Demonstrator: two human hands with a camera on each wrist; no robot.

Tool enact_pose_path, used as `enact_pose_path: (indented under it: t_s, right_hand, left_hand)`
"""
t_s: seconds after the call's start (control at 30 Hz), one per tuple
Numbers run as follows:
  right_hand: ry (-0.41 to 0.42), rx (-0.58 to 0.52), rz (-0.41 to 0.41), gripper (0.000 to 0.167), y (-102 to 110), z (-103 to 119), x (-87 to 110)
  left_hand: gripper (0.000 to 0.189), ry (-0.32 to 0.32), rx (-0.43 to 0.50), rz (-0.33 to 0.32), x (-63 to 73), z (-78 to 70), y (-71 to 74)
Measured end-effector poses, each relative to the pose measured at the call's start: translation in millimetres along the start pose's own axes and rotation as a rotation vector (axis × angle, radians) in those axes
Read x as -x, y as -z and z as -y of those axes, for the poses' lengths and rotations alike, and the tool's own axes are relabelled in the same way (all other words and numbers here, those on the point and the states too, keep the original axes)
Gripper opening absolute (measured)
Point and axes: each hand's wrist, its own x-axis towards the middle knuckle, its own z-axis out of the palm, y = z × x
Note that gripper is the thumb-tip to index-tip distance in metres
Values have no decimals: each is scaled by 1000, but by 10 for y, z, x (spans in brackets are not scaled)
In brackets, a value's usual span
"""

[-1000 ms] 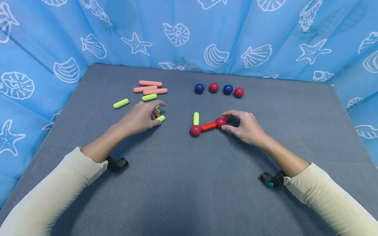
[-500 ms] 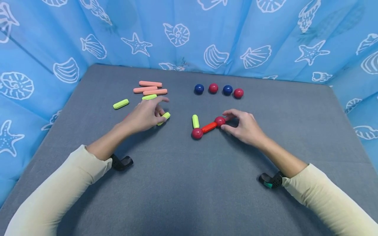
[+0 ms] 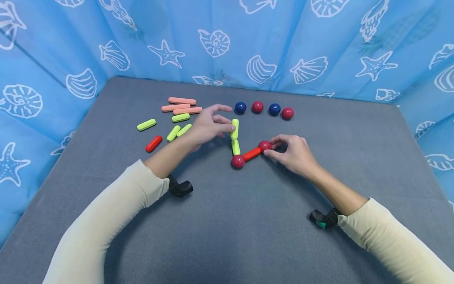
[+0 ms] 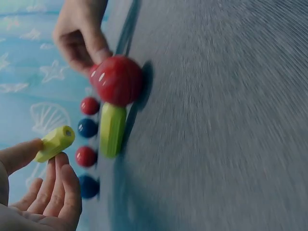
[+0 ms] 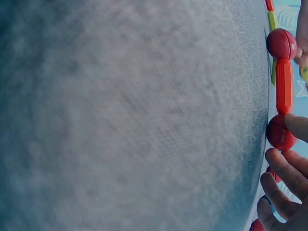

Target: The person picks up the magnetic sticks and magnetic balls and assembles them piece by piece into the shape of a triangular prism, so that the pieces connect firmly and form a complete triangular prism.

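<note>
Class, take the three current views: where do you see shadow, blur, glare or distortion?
Head view: soft shadow beside the left sleeve, on the grey tabletop; left wrist view: tabletop streaked with blur, white glints on the nearest red ball; right wrist view: tabletop soft and mottled, its edge bowed.

Both sleeves are long and cream; just beside the right cuff sits a curved black camera with holes and a green patch, well left of that cuff another black camera
</note>
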Motion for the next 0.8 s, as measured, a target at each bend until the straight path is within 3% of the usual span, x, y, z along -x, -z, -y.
enact_pose_path:
  t_s: [0.17,0.33,0.57,0.8]
  right_hand:
    - [-12,4,13,33,12,-3,-23]
    - [-6,2,18,34,31,-6,-34]
    - [5,3,13,32,33,-1,-39]
    - [-7,8,24,32,30,-6,-40]
  left_hand:
    - [54,33,28,32,-123,-16,-222]
    - [53,65,50,16,-208,-25,-377]
    - [50,135,95,-26,-278,-9,-454]
    - [51,175,11,33,-317,-31,-465]
